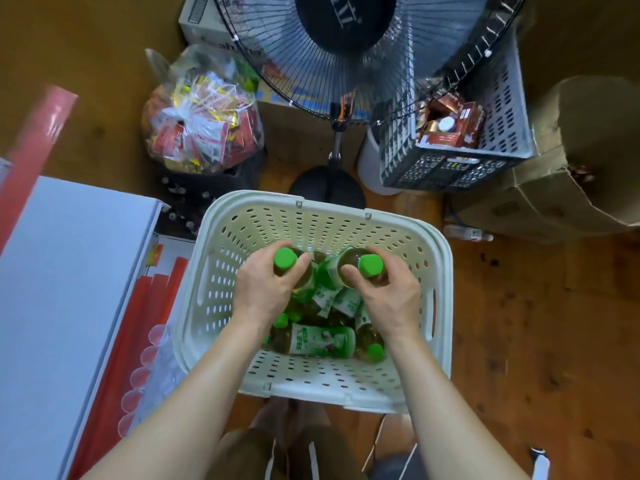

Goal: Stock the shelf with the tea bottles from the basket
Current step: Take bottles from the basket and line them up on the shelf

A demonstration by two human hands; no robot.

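Observation:
A cream perforated basket (221,271) stands on the wooden floor below me, with several green-capped tea bottles lying in it. My left hand (266,289) grips one tea bottle (286,258) by its neck, cap up. My right hand (388,296) grips a second tea bottle (370,265) the same way. Both held bottles are inside the basket, above the pile. Another bottle (318,339) lies on its side near the basket's front. The white shelf (69,271) with red edging is at my left.
A standing fan (343,50) rises just behind the basket. A clear bag of snack packets (204,116) sits at the back left. A grey crate (498,133) with boxes and a torn cardboard box (571,168) are at the right. Clear cups (145,358) line the shelf.

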